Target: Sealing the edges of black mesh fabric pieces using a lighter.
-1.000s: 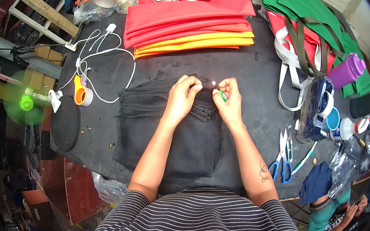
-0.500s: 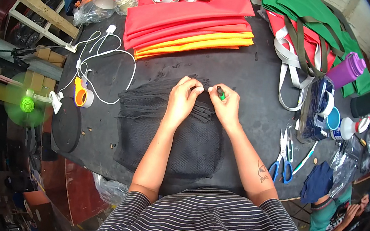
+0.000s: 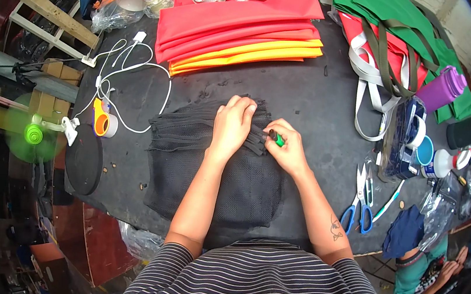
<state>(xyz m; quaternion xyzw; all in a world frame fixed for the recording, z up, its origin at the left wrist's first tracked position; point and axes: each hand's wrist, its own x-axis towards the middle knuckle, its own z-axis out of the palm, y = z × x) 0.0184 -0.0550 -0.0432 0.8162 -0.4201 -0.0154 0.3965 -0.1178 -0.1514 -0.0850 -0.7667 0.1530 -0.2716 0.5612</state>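
Note:
A stack of black mesh fabric pieces (image 3: 213,185) lies in front of me, its far edge gathered in layered folds (image 3: 185,126). My left hand (image 3: 232,124) rests on those folds, its fingers laid over the mesh and its thumb alongside. My right hand (image 3: 286,147) is closed around a small green tool with a black end (image 3: 276,138); its exact kind does not show. The right fingertips touch or nearly touch the right end of the folds. Both hands are close together.
Red and yellow folded bags (image 3: 240,36) are piled beyond the mesh. White cable (image 3: 134,64) and a tape dispenser (image 3: 105,119) lie left. Scissors (image 3: 359,203), bottles (image 3: 443,89) and green bags (image 3: 393,13) are right. A fan (image 3: 34,134) spins; another person's hands (image 3: 451,267) show lower right.
My hands were pinching close together at the far edge. The left now lies flatter on the folds; the right has come nearer to me with the green tool.

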